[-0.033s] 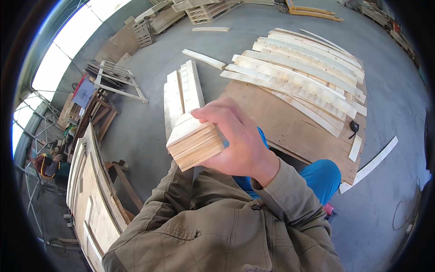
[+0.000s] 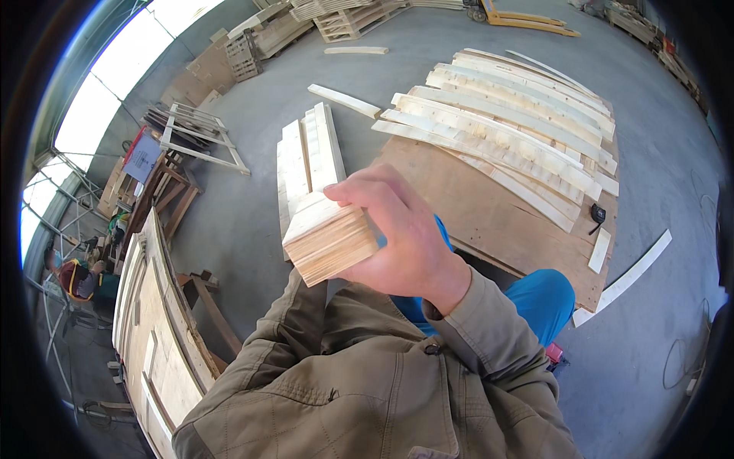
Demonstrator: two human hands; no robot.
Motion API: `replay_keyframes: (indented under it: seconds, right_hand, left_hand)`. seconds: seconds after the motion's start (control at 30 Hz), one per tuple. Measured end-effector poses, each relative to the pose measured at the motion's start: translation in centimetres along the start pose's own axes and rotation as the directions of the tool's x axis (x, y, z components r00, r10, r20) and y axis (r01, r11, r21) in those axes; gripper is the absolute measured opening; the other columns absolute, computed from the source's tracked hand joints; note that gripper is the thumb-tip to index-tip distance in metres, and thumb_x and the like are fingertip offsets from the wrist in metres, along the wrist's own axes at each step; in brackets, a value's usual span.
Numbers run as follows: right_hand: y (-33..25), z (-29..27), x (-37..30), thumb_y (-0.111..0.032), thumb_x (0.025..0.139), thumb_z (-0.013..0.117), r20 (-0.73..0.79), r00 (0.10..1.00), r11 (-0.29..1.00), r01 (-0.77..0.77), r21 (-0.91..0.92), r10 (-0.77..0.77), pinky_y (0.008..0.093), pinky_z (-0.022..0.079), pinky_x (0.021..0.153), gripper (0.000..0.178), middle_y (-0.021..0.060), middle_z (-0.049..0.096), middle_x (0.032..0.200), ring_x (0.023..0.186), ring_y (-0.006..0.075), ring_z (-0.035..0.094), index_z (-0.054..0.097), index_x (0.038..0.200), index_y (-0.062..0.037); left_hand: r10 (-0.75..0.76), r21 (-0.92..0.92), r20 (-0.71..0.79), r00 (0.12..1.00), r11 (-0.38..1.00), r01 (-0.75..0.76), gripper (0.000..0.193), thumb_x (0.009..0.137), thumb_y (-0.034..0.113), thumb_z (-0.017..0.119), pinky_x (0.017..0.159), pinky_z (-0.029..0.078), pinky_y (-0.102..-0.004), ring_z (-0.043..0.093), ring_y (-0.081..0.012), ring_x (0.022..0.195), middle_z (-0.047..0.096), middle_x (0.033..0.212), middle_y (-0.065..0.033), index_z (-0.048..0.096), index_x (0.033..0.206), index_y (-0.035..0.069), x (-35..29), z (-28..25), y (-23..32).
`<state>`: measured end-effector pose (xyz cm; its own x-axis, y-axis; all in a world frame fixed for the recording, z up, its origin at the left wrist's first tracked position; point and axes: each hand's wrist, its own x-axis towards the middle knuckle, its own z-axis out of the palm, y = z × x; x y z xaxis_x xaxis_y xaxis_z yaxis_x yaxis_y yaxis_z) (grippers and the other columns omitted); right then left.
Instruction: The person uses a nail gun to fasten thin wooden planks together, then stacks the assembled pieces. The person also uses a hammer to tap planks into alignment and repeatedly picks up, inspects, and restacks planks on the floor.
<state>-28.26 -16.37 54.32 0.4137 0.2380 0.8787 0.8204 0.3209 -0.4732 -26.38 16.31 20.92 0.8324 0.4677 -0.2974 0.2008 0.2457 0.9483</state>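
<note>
In front of my chest my right hand (image 2: 401,229) is closed round a pale wood block (image 2: 329,249). Its thumb lies over the block's top edge, while the palm covers the right side. The block's near end is turned toward me and shows fine, layer-like lines. My left sleeve (image 2: 287,306) rises to just below the block; the block hides the left hand and its fingers. Directly beyond the block lie pale planks (image 2: 329,145) side by side, and the block's far end overlaps them in view.
At right, a brown sheet (image 2: 497,229) bears several pale boards (image 2: 489,138), a black tape measure (image 2: 598,214) and a short strip (image 2: 599,251). One long strip (image 2: 627,279) lies on the floor beyond it. Leaning panels (image 2: 164,321) stand at left, with a pallet jack (image 2: 527,21) far back.
</note>
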Motion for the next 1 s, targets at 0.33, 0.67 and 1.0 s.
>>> replay_keyframes:
  seconds: [0.33,0.67,1.0]
  right_hand:
    - [0.1,-1.5,-0.8,-0.011,0.054,0.098,-0.04,0.998,0.998,-0.05,-0.047,0.048,0.0401,0.053,0.089,0.071,0.0101,0.06,0.111,0.104,0.0323,0.061,0.065,0.117,-0.0105]
    - [-0.7,-0.4,-0.7,-0.01,0.052,0.098,-0.009,0.998,0.993,-0.056,-0.107,0.055,0.0378,0.055,0.078,0.07,0.0079,0.061,0.109,0.098,0.0288,0.062,0.067,0.115,-0.0135]
    - [-1.1,1.2,-0.4,-0.008,0.055,0.096,0.003,0.999,0.997,-0.039,-0.063,0.04,0.0388,0.056,0.085,0.073,0.0107,0.062,0.114,0.102,0.0302,0.063,0.064,0.12,-0.0111]
  left_hand:
    - [0.058,-0.04,-0.206,0.977,0.997,-0.068,0.035,0.092,0.01,0.073,0.075,0.06,-0.0322,0.072,-0.0201,0.084,0.074,0.1,-0.0097,0.069,0.123,-0.003,-2.0,-5.9,0.1]
    - [0.053,0.129,-0.323,0.945,0.992,-0.011,0.031,0.092,0.017,0.076,0.063,0.055,-0.0277,0.068,-0.0133,0.074,0.076,0.094,-0.008,0.073,0.113,-0.005,-1.3,-6.4,-0.8]
    - [0.049,-0.076,-0.332,0.942,0.994,-0.079,0.033,0.094,0.015,0.076,0.08,0.06,-0.0321,0.073,-0.0204,0.091,0.076,0.107,-0.0149,0.07,0.114,-0.01,2.9,-9.9,-5.5]
